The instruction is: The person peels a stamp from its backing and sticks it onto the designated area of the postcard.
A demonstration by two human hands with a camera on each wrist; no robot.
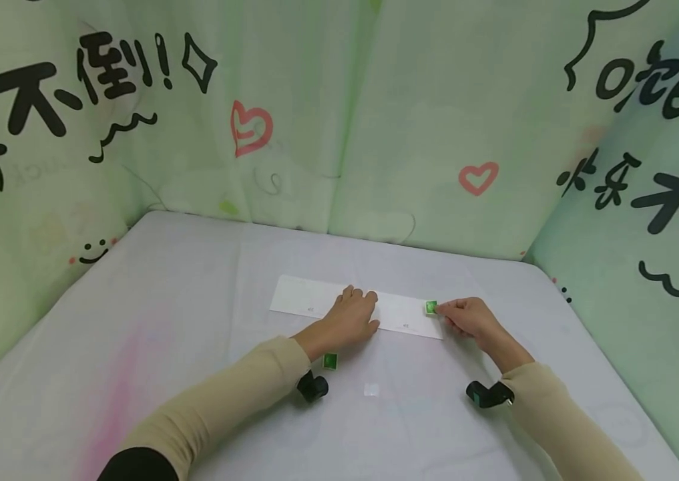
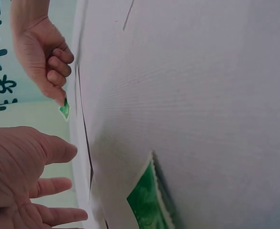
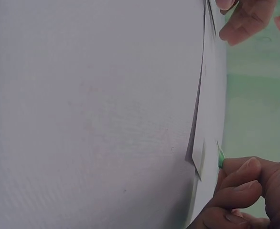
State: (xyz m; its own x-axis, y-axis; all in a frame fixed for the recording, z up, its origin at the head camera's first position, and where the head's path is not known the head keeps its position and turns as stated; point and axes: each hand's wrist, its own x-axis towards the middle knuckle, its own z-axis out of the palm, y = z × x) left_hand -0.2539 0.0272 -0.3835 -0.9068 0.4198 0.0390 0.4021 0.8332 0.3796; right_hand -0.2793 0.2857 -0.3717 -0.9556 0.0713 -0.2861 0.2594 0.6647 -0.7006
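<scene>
A long white paper strip (image 1: pixel 402 310) lies on a white tablecloth (image 1: pixel 195 280). It has tiny marks near its front edge, and the right wrist view shows a dark shadow under that edge.

The right hand (image 1: pixel 470 317) pinches a green stamp (image 1: pixel 431 307) between thumb and finger, with its other fingers curled in. From the head view, this stamp is over the right end of the strip, but I cannot tell if it touches the paper.

The left hand (image 1: pixel 348 317) is over the middle of the strip. Its fingers are stretched out and spread apart, and I cannot tell how firmly they touch the paper.

A second green stamp (image 1: pixel 330 361) lies on the cloth, in front of the strip and just beside the left wrist. A small, pale square (image 1: pixel 372 389) is to the right of it.

Both arms have tan sleeves (image 1: pixel 243 374), and a black camera (image 1: pixel 313 386) sits at the left wrist. There is a pink smear (image 1: pixel 119 394) on the cloth. Behind the table hangs a green curtain (image 1: pixel 297 194) with red hearts and black writing.
</scene>
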